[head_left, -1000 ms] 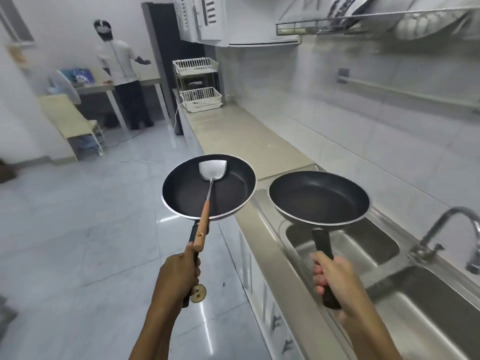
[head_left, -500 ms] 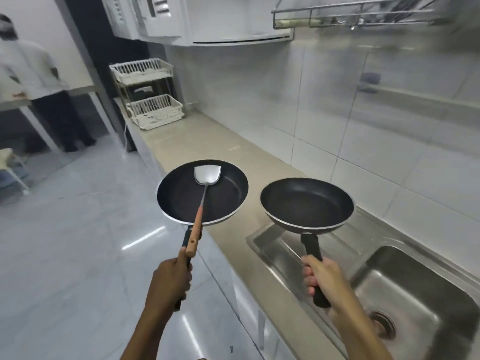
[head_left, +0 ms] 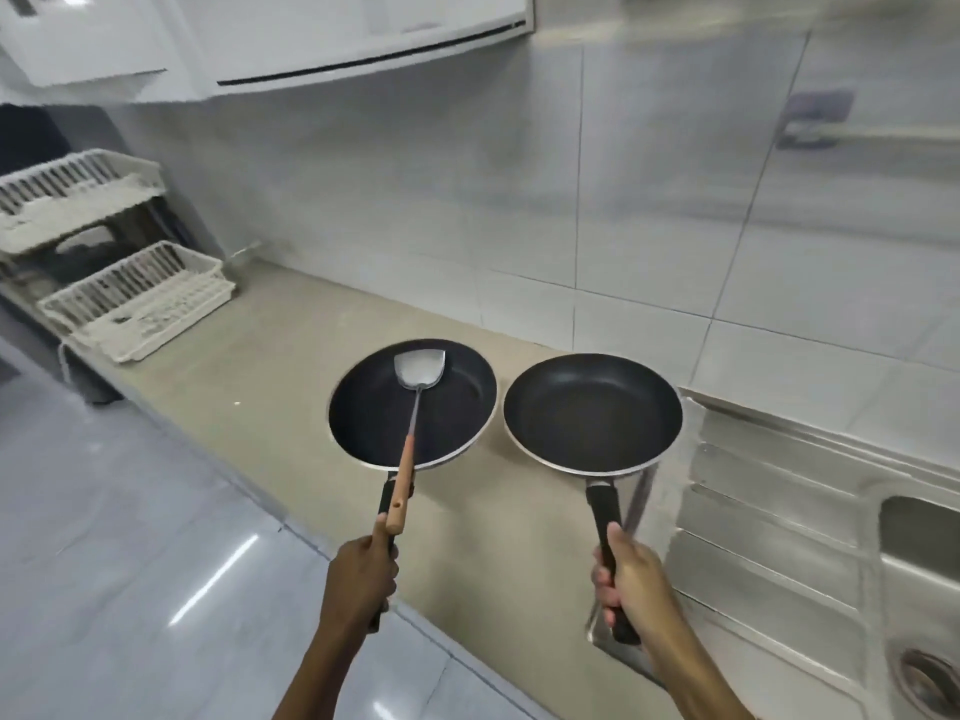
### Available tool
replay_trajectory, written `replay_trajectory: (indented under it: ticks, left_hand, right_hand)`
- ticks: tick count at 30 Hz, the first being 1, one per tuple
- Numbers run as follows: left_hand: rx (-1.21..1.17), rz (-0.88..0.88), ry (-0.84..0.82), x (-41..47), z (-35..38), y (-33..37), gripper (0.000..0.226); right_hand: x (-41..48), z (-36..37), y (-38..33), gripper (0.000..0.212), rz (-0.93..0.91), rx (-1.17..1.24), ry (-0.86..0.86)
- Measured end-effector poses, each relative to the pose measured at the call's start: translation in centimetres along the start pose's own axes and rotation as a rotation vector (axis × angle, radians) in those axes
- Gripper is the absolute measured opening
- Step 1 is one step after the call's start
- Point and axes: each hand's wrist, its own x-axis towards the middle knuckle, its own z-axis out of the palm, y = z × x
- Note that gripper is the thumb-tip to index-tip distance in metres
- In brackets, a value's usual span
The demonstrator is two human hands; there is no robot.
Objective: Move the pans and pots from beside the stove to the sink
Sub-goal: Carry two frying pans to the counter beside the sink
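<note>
Above the counter, short of the sink, your left hand and right hand each clench a pan handle, and tilting the left pan could spill its loose spatula.

Two black pans above the counter, one per hand (spatula in the left one), sink rightward.

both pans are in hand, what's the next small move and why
Probably swing the right hand and its pan rightward over the sink basin and lower it in. That pan hangs above the counter beside the draining board, nearer the basin. The left hand holds the other pan, where a spatula rests, so keep it level.
</note>
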Motion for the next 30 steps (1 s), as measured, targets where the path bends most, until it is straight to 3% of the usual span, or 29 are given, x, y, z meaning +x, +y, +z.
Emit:
replay_trajectory:
  ticks: [15, 23, 30]
  left_hand:
    - [0.194, 0.233, -0.314, 28.7, -1.3, -1.8, 0.066]
    - [0.218, 0.250, -0.444, 34.5, -1.8, -2.8, 0.068]
    - [0.247, 0.253, -0.502, 35.9, -0.2, -2.9, 0.069]
  right_hand:
    - [9.7, 16.4, 7.1, 0.042, -0.037, 0.115, 0.369]
    - [11.5, 21.7, 7.8, 0.042, -0.037, 0.128, 0.479]
    - [13.0, 21.8, 7.2, 0.043, -0.016, 0.092, 0.516]
